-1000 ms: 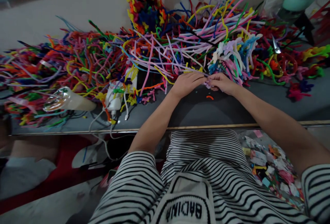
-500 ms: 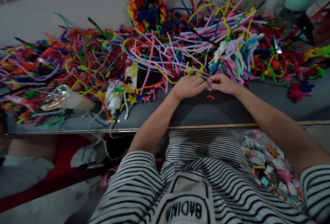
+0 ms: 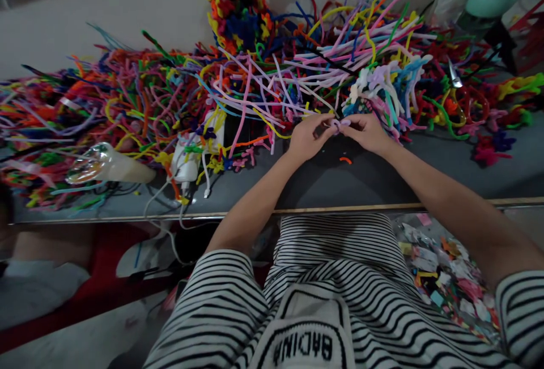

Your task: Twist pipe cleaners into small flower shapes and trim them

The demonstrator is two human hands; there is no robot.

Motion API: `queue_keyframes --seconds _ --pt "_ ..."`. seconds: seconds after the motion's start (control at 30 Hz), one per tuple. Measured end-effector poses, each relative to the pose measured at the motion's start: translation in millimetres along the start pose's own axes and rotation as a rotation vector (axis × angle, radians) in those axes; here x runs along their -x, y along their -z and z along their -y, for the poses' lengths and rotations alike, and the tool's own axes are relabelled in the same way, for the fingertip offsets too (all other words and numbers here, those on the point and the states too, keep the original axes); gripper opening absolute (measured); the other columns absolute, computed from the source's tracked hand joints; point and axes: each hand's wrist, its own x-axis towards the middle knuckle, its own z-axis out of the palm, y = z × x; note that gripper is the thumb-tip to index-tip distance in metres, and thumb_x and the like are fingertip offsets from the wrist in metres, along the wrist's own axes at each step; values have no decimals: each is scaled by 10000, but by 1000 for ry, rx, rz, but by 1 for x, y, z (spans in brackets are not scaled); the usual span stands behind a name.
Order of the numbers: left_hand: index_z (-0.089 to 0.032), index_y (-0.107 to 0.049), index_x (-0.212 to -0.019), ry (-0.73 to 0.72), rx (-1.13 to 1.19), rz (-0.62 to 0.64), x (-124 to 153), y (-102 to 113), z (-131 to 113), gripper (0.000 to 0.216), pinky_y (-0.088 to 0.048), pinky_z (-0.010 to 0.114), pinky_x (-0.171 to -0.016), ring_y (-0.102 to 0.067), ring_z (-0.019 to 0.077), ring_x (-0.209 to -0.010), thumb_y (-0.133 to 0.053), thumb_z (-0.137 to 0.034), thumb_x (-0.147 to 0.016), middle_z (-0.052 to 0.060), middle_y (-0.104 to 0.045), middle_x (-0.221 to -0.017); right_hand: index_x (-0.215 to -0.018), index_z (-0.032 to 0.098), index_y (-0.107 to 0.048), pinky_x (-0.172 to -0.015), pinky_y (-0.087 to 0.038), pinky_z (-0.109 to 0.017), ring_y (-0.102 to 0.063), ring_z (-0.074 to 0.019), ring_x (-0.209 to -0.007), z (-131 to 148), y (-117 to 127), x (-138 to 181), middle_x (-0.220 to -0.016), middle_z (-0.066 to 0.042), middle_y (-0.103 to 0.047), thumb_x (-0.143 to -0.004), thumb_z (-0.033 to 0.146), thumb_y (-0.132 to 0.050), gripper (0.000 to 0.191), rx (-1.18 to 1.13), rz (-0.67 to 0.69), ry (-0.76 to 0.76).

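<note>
Between my two hands is a small piece of lilac pipe cleaner (image 3: 339, 124), bent into little loops. My left hand (image 3: 309, 136) pinches its left side between thumb and fingers. From the right, my right hand (image 3: 366, 132) pinches the other side, fingertips close to the left ones. Just below on the dark grey tabletop (image 3: 331, 185) lies a short orange bit of pipe cleaner (image 3: 345, 160). Behind my right hand stands a bunch of white, lilac and blue twisted pipe cleaners (image 3: 386, 88).
A long heap of coloured pipe cleaners (image 3: 140, 85) lines the back. Scissors (image 3: 455, 83) lie at the right. To the left are a clear plastic cup (image 3: 123, 166) on its side and a white power strip (image 3: 187, 159) with cables. A person's leg (image 3: 51, 250) shows at far left.
My left hand has turned from lying flat-backed over the piece to a raised pinch. The lilac piece has come up slightly and shows more plainly between my fingertips.
</note>
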Motion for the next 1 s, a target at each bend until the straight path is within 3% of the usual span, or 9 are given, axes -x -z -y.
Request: queue_keyframes --seconds 0.17,0.33,0.47,0.57,0.77,1.0 --pt "-197 -752 -1060 236 224 -57 1 -18 1 333 -582 292 -772 -723 169 -881 -675 -504 -958 63 -796 -1022 -835 181 -735 -531 -310 -260 -414 -94 -578 -4 -6 0 -682 4 -583 -801 695 -746 515 -88 -3 -30" --pt "-193 -712 -1121 443 516 -95 2 -26 4 392 -573 258 -645 -725 153 -778 -752 -510 -894 58 -795 -957 -930 203 -745 -536 -332 -246 -372 -84 -565 -8 -12 -2 -652 32 -500 -812 627 -771 441 -255 47 -91" --pt "-192 -708 -1121 591 696 -114 1 -32 12 424 -553 238 -589 -707 138 -719 -841 -459 -820 47 -787 -899 -895 192 -756 -531 -325 -250 -396 -83 -544 -7 -10 -2 -610 31 -517 -845 568 -762 380 -160 45 -93" --pt "-199 -739 -1067 595 748 -144 0 -33 15 363 -557 238 -638 -676 112 -711 -859 -421 -806 31 -777 -891 -853 178 -762 -519 -321 -257 -420 -89 -522 -3 -9 0 -574 21 -544 -873 555 -735 379 -45 1 -96" --pt "-185 -783 -898 523 797 -83 -2 -29 17 288 -497 241 -640 -621 99 -682 -856 -446 -801 7 -738 -795 -841 181 -782 -602 -444 -275 -580 -135 -645 5 -10 3 -776 -48 -735 -861 596 -727 420 50 -56 -24" --pt "-181 -804 -896 447 793 -15 -2 -21 20 369 -560 306 -868 -708 141 -835 -889 -506 -744 31 -787 -886 -838 196 -811 -713 -529 -316 -662 -172 -705 -1 -12 7 -789 -38 -768 -890 546 -707 368 144 -85 50"
